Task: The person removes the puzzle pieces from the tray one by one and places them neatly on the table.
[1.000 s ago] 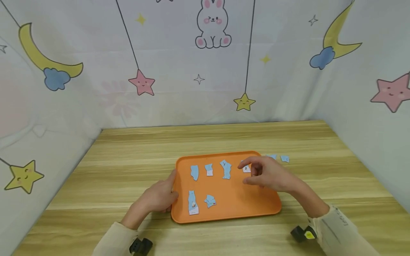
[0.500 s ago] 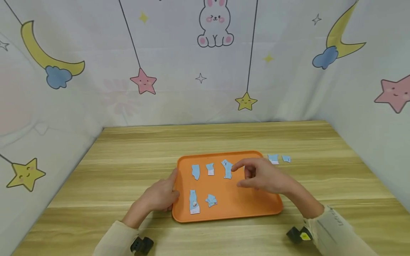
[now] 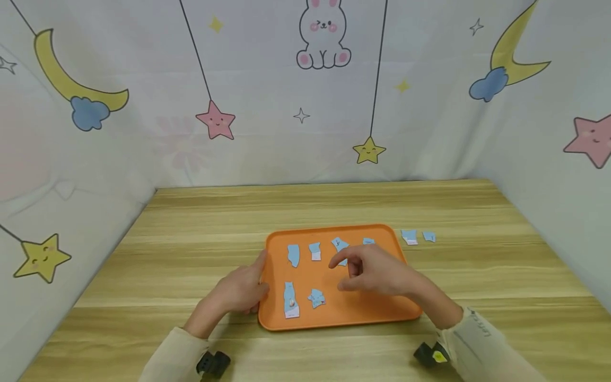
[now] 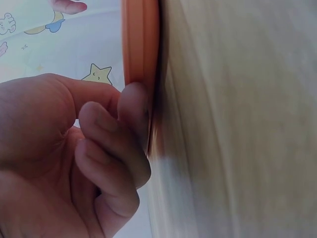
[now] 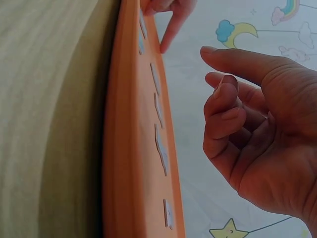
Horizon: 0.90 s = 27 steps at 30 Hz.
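My left hand (image 3: 241, 289) holds the left rim of the orange tray (image 3: 343, 317), with its fingers at the edge in the left wrist view. Over the tray's right half hovers my right hand (image 3: 377, 270), thumb and index finger apart, nothing between them. Flat light-blue puzzle pieces lie apart on the tray. Along the back are a curved piece (image 3: 293, 255), a small blue-and-white piece (image 3: 315, 251), a piece with a dark mark (image 3: 339, 244) and one (image 3: 368, 241) partly behind the right hand. At the front left are a long piece (image 3: 289, 294) and a star-like piece (image 3: 317, 298).
Two more puzzle pieces, one with a white edge (image 3: 409, 237) and a smaller one (image 3: 429, 236), lie on the wooden table (image 3: 210, 212) beyond the tray's back right corner. A printed white cloth (image 3: 267, 154) encloses the table's back and sides.
My right hand has moved left and slightly toward me over the tray, uncovering the white-edged piece on the table. The left hand stays at the rim. The view has shifted slightly.
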Each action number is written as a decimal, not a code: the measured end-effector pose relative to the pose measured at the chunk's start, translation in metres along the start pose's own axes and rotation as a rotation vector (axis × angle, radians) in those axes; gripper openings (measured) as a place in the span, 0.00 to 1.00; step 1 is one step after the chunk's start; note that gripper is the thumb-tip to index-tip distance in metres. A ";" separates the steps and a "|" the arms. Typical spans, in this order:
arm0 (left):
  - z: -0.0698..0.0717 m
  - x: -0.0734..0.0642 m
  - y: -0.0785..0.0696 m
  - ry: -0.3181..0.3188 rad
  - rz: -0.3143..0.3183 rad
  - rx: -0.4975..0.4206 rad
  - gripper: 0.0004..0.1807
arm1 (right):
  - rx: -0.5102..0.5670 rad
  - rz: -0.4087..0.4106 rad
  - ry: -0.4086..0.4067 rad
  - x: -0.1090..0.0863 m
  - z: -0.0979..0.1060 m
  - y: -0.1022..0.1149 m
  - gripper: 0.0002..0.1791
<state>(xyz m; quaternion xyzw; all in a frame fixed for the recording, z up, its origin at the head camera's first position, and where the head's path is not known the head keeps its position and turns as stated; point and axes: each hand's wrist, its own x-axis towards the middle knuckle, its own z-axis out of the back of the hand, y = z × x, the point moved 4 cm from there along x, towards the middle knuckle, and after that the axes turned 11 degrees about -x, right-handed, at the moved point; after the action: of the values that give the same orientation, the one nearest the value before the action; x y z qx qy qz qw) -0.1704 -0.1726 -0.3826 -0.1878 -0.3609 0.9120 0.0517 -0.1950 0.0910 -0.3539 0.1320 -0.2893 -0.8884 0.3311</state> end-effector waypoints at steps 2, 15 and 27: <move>0.000 0.000 0.000 0.002 0.003 0.004 0.42 | -0.001 -0.014 0.016 0.001 -0.004 0.001 0.17; 0.001 0.000 -0.001 0.010 0.015 0.004 0.42 | -0.050 -0.013 0.083 0.006 -0.025 0.008 0.20; 0.000 0.000 -0.002 0.011 0.019 0.009 0.42 | -0.095 0.012 0.120 0.008 -0.035 0.009 0.20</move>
<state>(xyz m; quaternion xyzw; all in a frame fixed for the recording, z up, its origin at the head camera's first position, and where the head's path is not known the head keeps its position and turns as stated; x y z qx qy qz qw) -0.1707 -0.1714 -0.3811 -0.1960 -0.3549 0.9130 0.0459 -0.1819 0.0653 -0.3767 0.1671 -0.2272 -0.8896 0.3592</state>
